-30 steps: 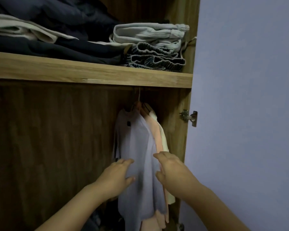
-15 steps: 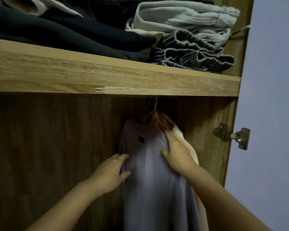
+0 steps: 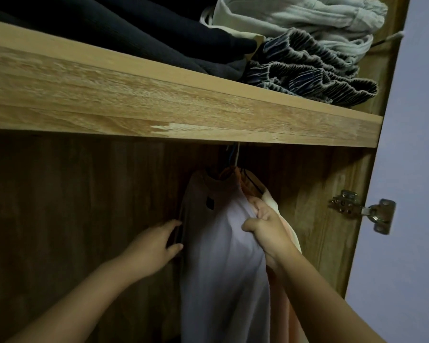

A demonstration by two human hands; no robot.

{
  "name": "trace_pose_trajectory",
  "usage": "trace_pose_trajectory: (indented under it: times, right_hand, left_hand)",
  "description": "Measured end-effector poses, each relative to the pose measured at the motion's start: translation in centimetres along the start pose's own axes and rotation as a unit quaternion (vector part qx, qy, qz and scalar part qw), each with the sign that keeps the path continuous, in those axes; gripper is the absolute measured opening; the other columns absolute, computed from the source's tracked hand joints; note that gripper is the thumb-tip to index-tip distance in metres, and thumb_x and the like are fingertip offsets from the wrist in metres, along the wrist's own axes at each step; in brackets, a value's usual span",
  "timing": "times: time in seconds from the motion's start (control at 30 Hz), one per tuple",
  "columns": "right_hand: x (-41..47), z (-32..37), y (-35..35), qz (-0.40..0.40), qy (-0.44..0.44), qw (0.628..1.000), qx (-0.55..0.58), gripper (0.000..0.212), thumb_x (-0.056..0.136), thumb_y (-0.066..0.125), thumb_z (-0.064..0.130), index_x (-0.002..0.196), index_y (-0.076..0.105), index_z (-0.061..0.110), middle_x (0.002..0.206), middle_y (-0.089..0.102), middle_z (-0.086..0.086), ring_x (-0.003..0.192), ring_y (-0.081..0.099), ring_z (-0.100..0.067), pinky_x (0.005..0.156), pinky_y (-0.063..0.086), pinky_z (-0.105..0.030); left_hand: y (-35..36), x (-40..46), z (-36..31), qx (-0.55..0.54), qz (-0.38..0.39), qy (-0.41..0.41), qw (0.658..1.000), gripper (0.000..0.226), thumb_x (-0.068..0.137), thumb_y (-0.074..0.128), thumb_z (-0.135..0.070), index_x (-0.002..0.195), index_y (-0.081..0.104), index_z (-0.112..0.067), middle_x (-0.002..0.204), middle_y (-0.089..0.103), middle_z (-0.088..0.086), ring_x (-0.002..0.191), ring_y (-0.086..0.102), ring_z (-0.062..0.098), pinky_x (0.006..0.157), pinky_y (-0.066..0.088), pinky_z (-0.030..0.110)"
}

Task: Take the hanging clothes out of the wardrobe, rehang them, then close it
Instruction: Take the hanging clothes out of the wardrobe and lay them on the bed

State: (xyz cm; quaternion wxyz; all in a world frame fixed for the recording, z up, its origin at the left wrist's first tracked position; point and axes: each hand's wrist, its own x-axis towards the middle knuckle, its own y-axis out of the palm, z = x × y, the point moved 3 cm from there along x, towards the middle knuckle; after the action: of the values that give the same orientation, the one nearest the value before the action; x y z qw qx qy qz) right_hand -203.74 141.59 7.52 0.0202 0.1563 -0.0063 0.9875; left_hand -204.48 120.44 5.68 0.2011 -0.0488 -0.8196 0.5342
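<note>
A pale lilac shirt with a small dark label at its collar hangs on a hanger under the wooden shelf. Behind it on the right hang a peach garment and more hangers whose hooks go up out of sight behind the shelf. My right hand grips the lilac shirt's right shoulder, thumb in front and fingers curled into the cloth. My left hand is spread at the shirt's left edge, fingers relaxed and touching the sleeve.
Folded dark clothes and grey and striped garments are stacked on the shelf above. The wardrobe's right side panel carries a metal hinge to the open door. The dark wooden back wall fills the left.
The view has moved closer and upward. My right hand climbed from the shirts' lower part to the lilac shirt's shoulder and closed on it. My left hand stayed at the left edge.
</note>
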Motion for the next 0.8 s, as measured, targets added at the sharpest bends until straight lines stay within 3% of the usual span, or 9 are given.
trace_pose_trajectory:
  times: [0.2, 0.3, 0.43, 0.57, 0.67, 0.73, 0.8]
  right_hand:
    - [-2.6, 1.8, -1.6, 0.056, -0.008, 0.998, 0.028, 0.059, 0.074, 0.039, -0.025, 0.113, 0.061, 0.014, 0.102, 0.071, -0.006, 0.096, 0.068, -0.02, 0.077, 0.057, -0.03]
    - [-5.7, 2.5, -3.6, 0.085, 0.007, 0.996, 0.022, 0.055, 0.075, 0.043, -0.023, 0.107, 0.062, 0.018, 0.09, 0.073, 0.005, 0.083, 0.07, -0.01, 0.064, 0.055, -0.022]
    - [-9.7, 3.0, -6.7, 0.109, 0.033, 0.993, 0.016, 0.059, 0.058, 0.052, -0.008, 0.105, 0.069, 0.025, 0.108, 0.069, -0.01, 0.1, 0.066, -0.028, 0.083, 0.054, -0.04]
    - [-13.6, 3.4, -9.6, 0.123, 0.052, 0.99, 0.036, 0.061, 0.056, 0.048, -0.013, 0.105, 0.07, 0.016, 0.111, 0.068, -0.015, 0.1, 0.067, -0.03, 0.075, 0.056, -0.028]
    - [-17.0, 4.1, -11.6, 0.14, 0.051, 0.989, -0.003, 0.062, 0.056, 0.048, -0.012, 0.109, 0.068, 0.015, 0.116, 0.066, -0.016, 0.107, 0.063, -0.031, 0.085, 0.052, -0.03]
    - [-19.3, 4.4, -13.1, 0.139, 0.058, 0.988, -0.018, 0.061, 0.058, 0.049, -0.011, 0.11, 0.067, 0.015, 0.118, 0.064, -0.018, 0.109, 0.062, -0.032, 0.089, 0.049, -0.029]
    - [-22.0, 4.8, -14.8, 0.126, 0.072, 0.989, -0.018, 0.06, 0.059, 0.05, -0.012, 0.11, 0.067, 0.014, 0.118, 0.064, -0.019, 0.106, 0.063, -0.029, 0.088, 0.05, -0.028]
  left_hand:
    - [0.1, 1.4, 0.0, -0.018, -0.032, 0.002, 0.999, 0.051, 0.095, 0.048, -0.028, 0.143, 0.031, -0.02, 0.144, 0.042, 0.003, 0.128, 0.045, 0.017, 0.099, 0.038, 0.021]
    - [0.9, 2.2, -0.1, -0.028, -0.058, 0.007, 0.998, 0.049, 0.094, 0.05, -0.025, 0.14, 0.036, -0.017, 0.141, 0.046, 0.004, 0.126, 0.047, 0.02, 0.097, 0.039, 0.023]
    - [1.9, 3.1, -0.7, -0.033, -0.124, -0.01, 0.992, 0.048, 0.094, 0.048, -0.022, 0.139, 0.037, -0.011, 0.137, 0.049, 0.013, 0.118, 0.053, 0.03, 0.091, 0.043, 0.031]
    - [2.9, 2.9, -3.5, -0.076, -0.201, 0.004, 0.977, 0.049, 0.094, 0.047, -0.015, 0.141, 0.035, -0.006, 0.147, 0.035, 0.016, 0.131, 0.039, 0.033, 0.106, 0.031, 0.037]
    - [4.1, 2.2, -6.3, -0.067, -0.21, 0.036, 0.975, 0.055, 0.095, 0.046, -0.019, 0.145, 0.027, -0.01, 0.154, 0.023, 0.01, 0.141, 0.024, 0.027, 0.113, 0.019, 0.036]
    - [5.4, 1.9, -7.8, -0.031, -0.17, 0.058, 0.983, 0.047, 0.096, 0.044, -0.025, 0.141, 0.036, -0.014, 0.151, 0.031, 0.006, 0.141, 0.025, 0.023, 0.114, 0.016, 0.038]
    - [6.3, 0.9, -9.6, -0.019, -0.122, 0.084, 0.989, 0.032, 0.096, 0.039, -0.034, 0.111, 0.058, -0.014, 0.124, 0.057, 0.008, 0.124, 0.045, 0.025, 0.107, 0.024, 0.039]
